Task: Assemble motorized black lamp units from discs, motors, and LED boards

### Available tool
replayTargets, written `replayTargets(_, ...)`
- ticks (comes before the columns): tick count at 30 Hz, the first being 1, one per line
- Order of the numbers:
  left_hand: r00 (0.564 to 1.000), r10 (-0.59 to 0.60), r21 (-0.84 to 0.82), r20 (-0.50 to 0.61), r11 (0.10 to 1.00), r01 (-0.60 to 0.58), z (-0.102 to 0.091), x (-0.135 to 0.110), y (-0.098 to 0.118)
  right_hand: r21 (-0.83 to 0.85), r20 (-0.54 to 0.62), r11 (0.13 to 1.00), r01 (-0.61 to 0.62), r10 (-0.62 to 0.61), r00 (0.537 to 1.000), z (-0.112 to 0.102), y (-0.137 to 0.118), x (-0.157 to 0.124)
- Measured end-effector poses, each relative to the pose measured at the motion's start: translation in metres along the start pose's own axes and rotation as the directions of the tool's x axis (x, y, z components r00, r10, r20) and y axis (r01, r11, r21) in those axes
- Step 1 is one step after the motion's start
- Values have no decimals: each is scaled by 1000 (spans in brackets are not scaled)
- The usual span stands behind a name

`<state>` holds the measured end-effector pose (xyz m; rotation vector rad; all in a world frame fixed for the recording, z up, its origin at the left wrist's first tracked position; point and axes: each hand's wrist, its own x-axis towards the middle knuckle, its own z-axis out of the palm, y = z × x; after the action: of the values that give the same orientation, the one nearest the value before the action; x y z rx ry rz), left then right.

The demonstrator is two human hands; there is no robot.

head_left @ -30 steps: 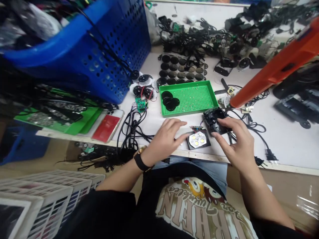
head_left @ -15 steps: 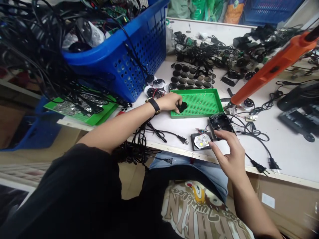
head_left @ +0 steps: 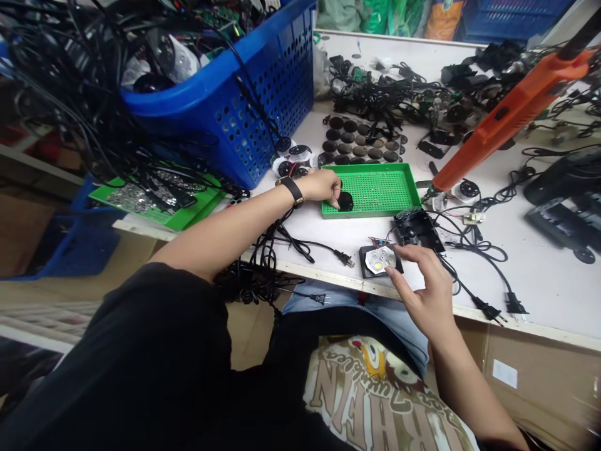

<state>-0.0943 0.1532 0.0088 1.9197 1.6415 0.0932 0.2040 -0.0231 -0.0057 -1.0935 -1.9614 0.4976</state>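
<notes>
My left hand (head_left: 322,186) rests in the green perforated tray (head_left: 375,188), its curled fingers against a black round disc (head_left: 345,201). Any other discs beneath the hand are hidden. My right hand (head_left: 422,282) hangs open over the table's front, its index fingertip at the edge of a black square plate (head_left: 370,266). On that plate sits a white LED board (head_left: 381,259) with yellow-white lamps. A small wired circuit board (head_left: 379,240) lies just behind it. Beyond my right fingers is a black plastic housing (head_left: 417,230).
A blue perforated basket (head_left: 263,94) full of cables stands at the back left. Rows of black discs (head_left: 357,147) and tangled cords lie behind the tray. An orange tool (head_left: 511,119) slants over the right side. Black power cords (head_left: 483,282) cross the table near its front edge.
My left hand has moved from beside the LED plate to the green tray and onto the disc. The view has swung, and my right hand has shifted slightly toward the LED plate.
</notes>
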Motion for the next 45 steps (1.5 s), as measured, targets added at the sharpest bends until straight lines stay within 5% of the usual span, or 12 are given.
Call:
replayTargets(9, 985, 151, -64, -84, 986, -157, -9, -22, 9, 87, -14, 996, -12, 14, 1000, 3, 0, 10)
replayTargets(18, 1000, -15, 5, -24, 1000, 16, 13, 1, 16, 112, 19, 994, -13, 10, 1000, 10, -2, 8)
replayTargets(22, 991, 23, -159, -132, 986, -44, 8, -13, 25, 153, 4, 985, -79, 80, 997, 4, 0, 5)
replayTargets(26, 974, 117, -564, -194, 799, -208, 12, -60, 52, 302, 2, 931, -203, 212, 977, 5, -4, 12)
replayTargets(30, 982, 190, -817, 10, 568, -102, 34, -109, 78, 459, 167, 810, -365, 325, 931, 7, -9, 18)
replayTargets(34, 982, 180, -903, 49, 428, -33, 61, -128, 84, 536, 302, 671, -512, 413, 859, 6, -8, 17)
replayTargets(38, 983, 128, -821, -128, 542, -178, 81, -133, 80, 581, 317, 582, -569, 482, 817, 3, -2, 11)
replayTargets(41, 922, 193, -599, -335, 712, -367, 92, -141, 82, 578, 303, 571, -584, 514, 802, 4, 0, 9)
replayTargets(45, 858, 292, -349, -422, 821, -451, 104, -149, 90, 559, 309, 579, -593, 519, 797, 6, 1, 7)
